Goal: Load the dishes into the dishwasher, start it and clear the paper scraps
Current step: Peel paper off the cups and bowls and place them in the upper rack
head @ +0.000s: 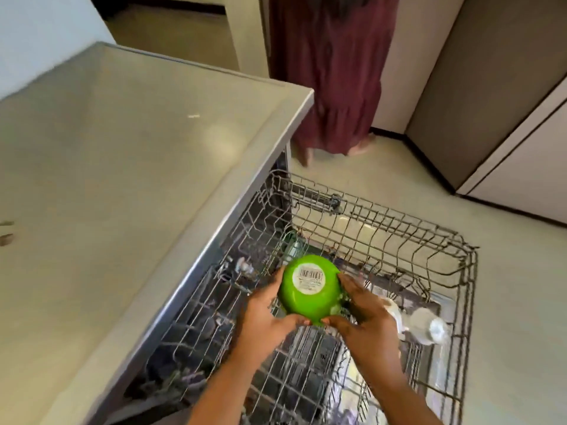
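Head view: both hands—left hand [270, 317], right hand [362, 314]—cup an upturned green bowl [310, 289] over the upper rack [429, 237]; set crooked on the tines, it may tip.

The pale worktop [122, 154] bears one small pale scrap [193, 115]. Beside it, the pulled-out wire dishwasher rack [471, 271] carries a clear glass [429, 326] lying near its right wall.
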